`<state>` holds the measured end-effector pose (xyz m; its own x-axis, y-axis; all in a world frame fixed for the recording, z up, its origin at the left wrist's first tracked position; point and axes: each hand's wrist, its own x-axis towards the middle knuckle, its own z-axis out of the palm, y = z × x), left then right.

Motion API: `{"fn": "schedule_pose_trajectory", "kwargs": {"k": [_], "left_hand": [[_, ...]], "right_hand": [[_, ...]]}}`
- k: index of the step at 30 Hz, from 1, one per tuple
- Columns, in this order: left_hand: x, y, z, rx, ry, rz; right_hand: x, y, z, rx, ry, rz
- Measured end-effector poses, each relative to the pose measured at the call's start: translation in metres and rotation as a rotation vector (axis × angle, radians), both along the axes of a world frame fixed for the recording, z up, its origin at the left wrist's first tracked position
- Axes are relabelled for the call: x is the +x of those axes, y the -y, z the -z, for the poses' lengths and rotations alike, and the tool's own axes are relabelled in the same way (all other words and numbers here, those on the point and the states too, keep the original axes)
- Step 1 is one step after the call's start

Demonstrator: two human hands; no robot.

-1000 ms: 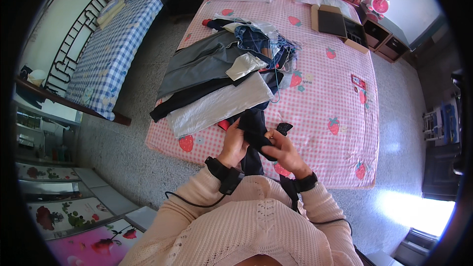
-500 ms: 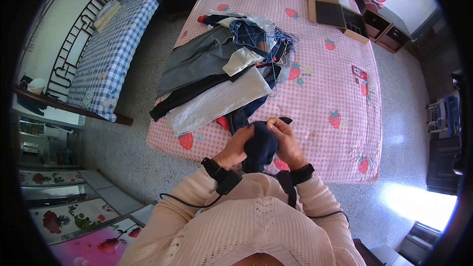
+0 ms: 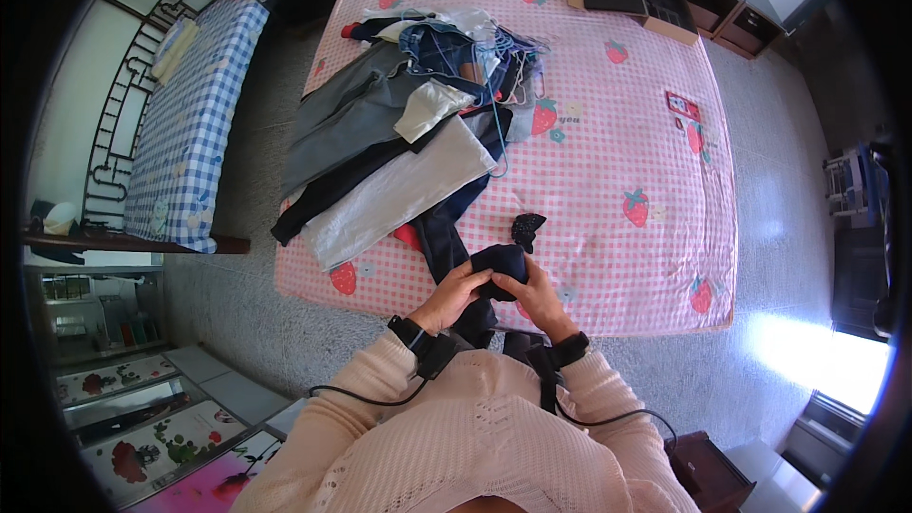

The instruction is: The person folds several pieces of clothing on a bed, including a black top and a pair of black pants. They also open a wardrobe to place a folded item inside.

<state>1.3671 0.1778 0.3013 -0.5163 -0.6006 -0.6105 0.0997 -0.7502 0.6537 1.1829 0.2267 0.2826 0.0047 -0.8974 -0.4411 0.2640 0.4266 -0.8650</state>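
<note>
Two forearms (image 3: 366, 370) angle inward; left hand (image 3: 450, 298) and right hand (image 3: 540, 297) pinch dark cloth (image 3: 500, 259) between bent fingers (image 3: 473, 278).

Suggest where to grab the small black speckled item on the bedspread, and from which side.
Probably pinch the small black speckled item across its middle, coming from the right. It lies compact on the bedspread; the clothes pile is to its left, and the dark bundle, held by the left hand and right hand, sits on its near side.
</note>
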Motion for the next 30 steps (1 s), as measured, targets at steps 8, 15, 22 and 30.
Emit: {"fn": "schedule_pose_trajectory", "kwargs": {"k": [8,15,22,30], "left_hand": [[0.008,0.000,0.071,0.127,0.264,-0.059],[-0.017,-0.011,0.111,0.223,0.238,-0.106],[-0.041,-0.030,0.132,0.284,0.227,-0.093],[-0.015,-0.032,0.134,0.292,0.310,-0.143]], "right_hand": [[-0.100,-0.029,0.171,0.348,-0.118,0.452],[-0.148,-0.028,0.294,0.408,-0.179,0.160],[-0.140,-0.005,0.314,0.301,-1.347,0.186],[-0.054,0.076,0.298,0.266,-0.950,-0.131]]}}
